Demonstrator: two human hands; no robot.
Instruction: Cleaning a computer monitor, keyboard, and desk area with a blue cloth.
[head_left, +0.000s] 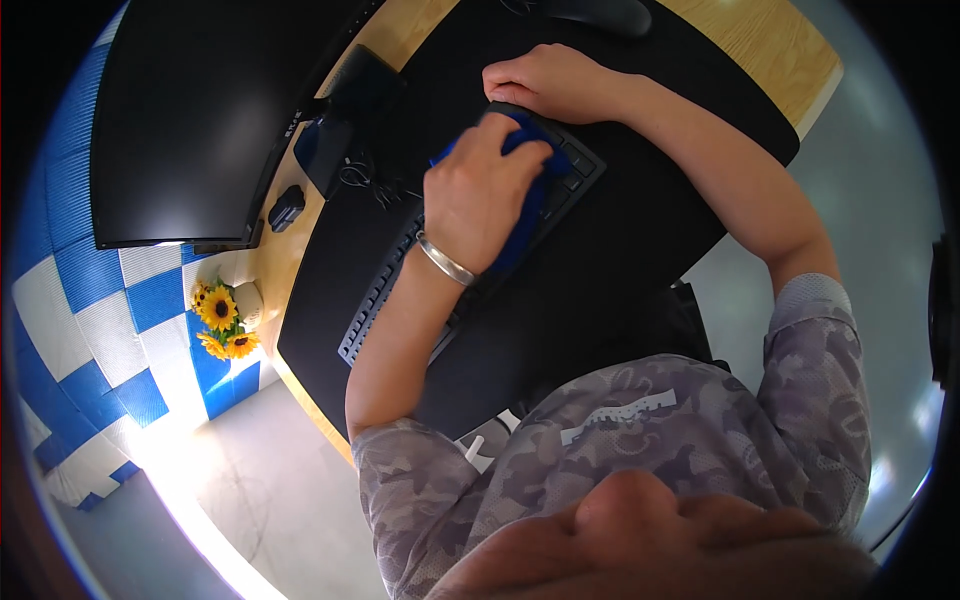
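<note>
A black keyboard [380, 290] lies slanted across the dark desk mat [610, 270]. Over its far right half my left hand [478, 190] presses a crumpled blue cloth [520, 240] onto the keys, fingers bent round the fabric and slightly blurred. A silver bracelet [445, 260] circles the left wrist. At the keyboard's far right end my right hand [548, 85] is closed on the corner, its fingertips partly hidden. The cloth and left hand cover many of the keys.
A large black monitor [190, 120] stands at the left on its stand [350, 110]. Beside it are a small black object [286, 208], a coiled cable [365, 182] and sunflowers [218, 308]. A dark mouse-like object [610, 15] sits at the far edge.
</note>
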